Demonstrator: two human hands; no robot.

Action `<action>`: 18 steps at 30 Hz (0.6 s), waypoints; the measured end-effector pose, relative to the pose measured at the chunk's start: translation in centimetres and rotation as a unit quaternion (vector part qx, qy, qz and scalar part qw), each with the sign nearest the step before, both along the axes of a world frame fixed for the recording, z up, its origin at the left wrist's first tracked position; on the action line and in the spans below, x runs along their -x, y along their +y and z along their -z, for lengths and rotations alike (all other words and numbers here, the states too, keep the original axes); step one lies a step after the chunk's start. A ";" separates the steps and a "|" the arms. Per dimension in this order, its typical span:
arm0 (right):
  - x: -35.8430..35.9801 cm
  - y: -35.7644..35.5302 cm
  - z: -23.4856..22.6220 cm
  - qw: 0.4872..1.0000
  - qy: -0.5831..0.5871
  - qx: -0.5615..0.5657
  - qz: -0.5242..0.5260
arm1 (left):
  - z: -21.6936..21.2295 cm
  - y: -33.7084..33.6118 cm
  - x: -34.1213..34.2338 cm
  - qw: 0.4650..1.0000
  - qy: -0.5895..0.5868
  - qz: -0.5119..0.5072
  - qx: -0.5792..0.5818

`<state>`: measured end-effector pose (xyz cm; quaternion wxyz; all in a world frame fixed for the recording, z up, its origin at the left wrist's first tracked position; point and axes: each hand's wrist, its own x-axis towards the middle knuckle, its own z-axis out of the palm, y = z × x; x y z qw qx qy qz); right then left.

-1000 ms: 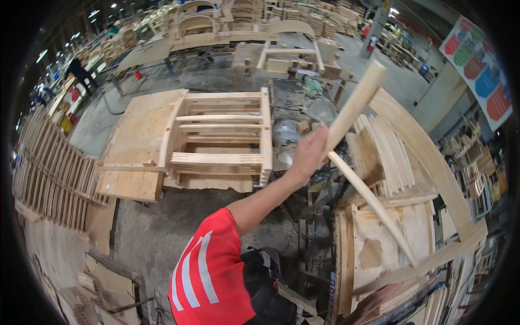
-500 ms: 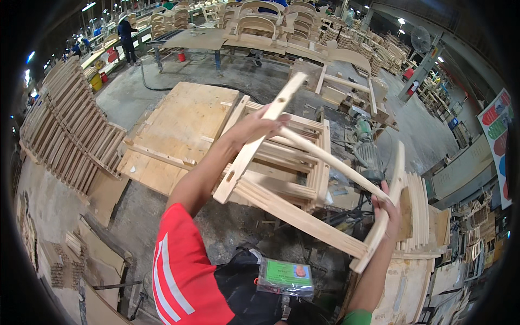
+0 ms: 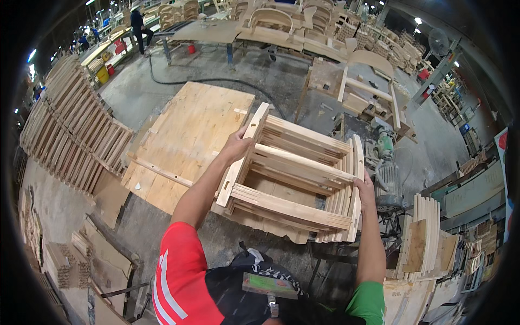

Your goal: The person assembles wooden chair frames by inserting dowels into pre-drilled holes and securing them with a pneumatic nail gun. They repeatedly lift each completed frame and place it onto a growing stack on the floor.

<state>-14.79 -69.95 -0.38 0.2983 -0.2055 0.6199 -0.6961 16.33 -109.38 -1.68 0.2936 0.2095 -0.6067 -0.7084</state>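
A pale wooden chair frame (image 3: 311,164), with two side posts joined by crosspieces, lies on or just over a stack of similar frames (image 3: 330,235). My left hand (image 3: 238,145) is wrapped round its left post, which has oblong slots. On the other side, my right hand (image 3: 365,190) grips the right post near the end of the middle crosspiece. The fingers of both hands are partly hidden by the posts. A sheet of plywood (image 3: 189,130) lies left of the stack, close to my left forearm.
A tall stack of slatted wooden pieces (image 3: 76,119) stands at the left. Beyond my right hand is a green power tool (image 3: 385,143) on a machine. Curved wooden parts (image 3: 428,233) stand at the right. A hose (image 3: 216,81) crosses the floor; a person (image 3: 138,28) stands far off.
The frame has come down from a raised, tilted position and now lines up with the stack. Both hands have kept hold of its posts, and the view has shifted a little.
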 end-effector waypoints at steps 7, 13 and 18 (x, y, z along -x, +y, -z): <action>0.1 0.3 1.4 0.999 0.025 -0.045 0.013 | 0.1 -0.2 0.9 0.992 -0.092 -0.033 0.074; -0.6 0.1 1.0 1.000 -0.018 -0.013 0.002 | 0.7 -0.4 0.2 0.997 -0.063 -0.029 0.022; -0.1 1.6 1.2 1.000 0.004 0.010 0.007 | 0.4 0.1 2.0 0.990 -0.087 -0.040 0.101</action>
